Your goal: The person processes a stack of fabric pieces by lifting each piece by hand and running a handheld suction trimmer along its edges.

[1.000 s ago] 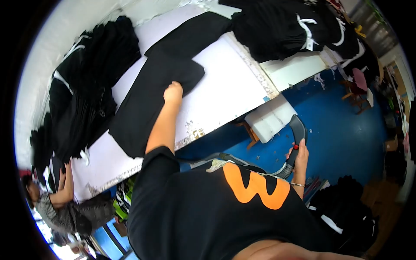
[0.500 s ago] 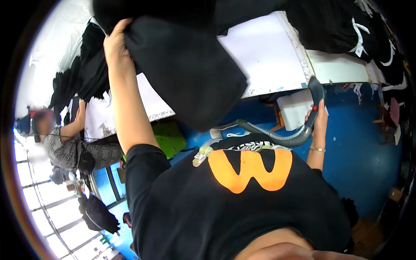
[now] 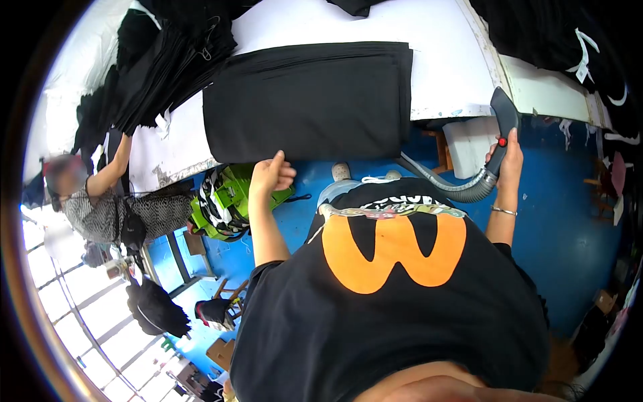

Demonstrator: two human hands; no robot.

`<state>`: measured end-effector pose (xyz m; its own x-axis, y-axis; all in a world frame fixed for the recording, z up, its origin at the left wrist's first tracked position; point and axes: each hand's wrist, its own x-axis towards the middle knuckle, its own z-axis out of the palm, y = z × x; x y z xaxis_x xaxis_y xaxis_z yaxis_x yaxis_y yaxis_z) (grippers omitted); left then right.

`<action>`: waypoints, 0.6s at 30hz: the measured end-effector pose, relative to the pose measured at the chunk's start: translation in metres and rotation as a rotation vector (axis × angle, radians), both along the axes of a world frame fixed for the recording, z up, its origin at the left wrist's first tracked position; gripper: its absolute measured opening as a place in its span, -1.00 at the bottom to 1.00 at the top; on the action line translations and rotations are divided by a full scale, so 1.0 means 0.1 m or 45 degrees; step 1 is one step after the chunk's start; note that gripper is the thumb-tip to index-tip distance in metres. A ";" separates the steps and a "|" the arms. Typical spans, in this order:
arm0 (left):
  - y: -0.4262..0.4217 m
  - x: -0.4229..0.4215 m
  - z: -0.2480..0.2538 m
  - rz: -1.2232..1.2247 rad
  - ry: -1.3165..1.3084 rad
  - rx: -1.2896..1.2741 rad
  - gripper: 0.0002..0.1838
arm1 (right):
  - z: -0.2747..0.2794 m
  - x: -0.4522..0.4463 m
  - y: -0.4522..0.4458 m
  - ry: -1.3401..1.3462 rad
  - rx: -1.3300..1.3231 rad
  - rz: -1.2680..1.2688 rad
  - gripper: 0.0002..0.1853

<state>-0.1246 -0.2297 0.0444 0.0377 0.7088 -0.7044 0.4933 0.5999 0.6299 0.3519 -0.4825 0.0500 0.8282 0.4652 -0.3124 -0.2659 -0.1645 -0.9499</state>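
In the head view, my right hand (image 3: pixel 509 161) grips the handle of a black vacuum cleaner nozzle (image 3: pixel 506 110) with a red button. A grey ribbed hose (image 3: pixel 462 191) runs from its lower end toward my waist. At the near edge of a stack of black fabric panels (image 3: pixel 308 100), my left hand (image 3: pixel 271 175) is off the cloth, its fingers loosely curled and thumb apart, with nothing in it. The stack lies fairly flat on the white table (image 3: pixel 442 67), and its front edge hangs slightly over the table's edge.
Black garments (image 3: pixel 174 67) are heaped at the left, more black cloth (image 3: pixel 536 40) with white ties at the right. A co-worker (image 3: pixel 94 208) stands at the left, one arm at the heap. Under the table are a green machine-like object (image 3: pixel 234 194) and a pale bin (image 3: pixel 465 147).
The black cloth my left hand held raised now lies on the table. That hand has let go and come down toward me. My right hand with the nozzle has shifted slightly right.
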 end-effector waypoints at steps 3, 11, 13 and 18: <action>0.25 0.13 0.23 -0.665 0.441 0.659 -0.65 | 0.13 -0.18 -0.01 0.001 -0.045 -0.078 -0.42; 1.47 1.40 -0.18 -1.346 0.457 1.794 -0.52 | 0.25 -0.77 0.16 -0.084 0.072 -0.082 -0.69; 1.58 1.61 -0.11 -1.478 0.519 1.519 -0.51 | 0.34 -0.98 0.25 -0.167 0.025 -0.076 -0.67; 1.96 1.72 -0.33 -1.602 0.245 1.977 -0.55 | 0.38 -1.39 0.39 -0.275 -0.027 -0.152 -0.62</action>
<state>0.0473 -0.0339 0.0116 0.9181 0.2455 0.3112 0.2350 -0.9694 0.0716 0.2131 -0.4434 0.0877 0.9256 0.3552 -0.1309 -0.0760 -0.1644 -0.9835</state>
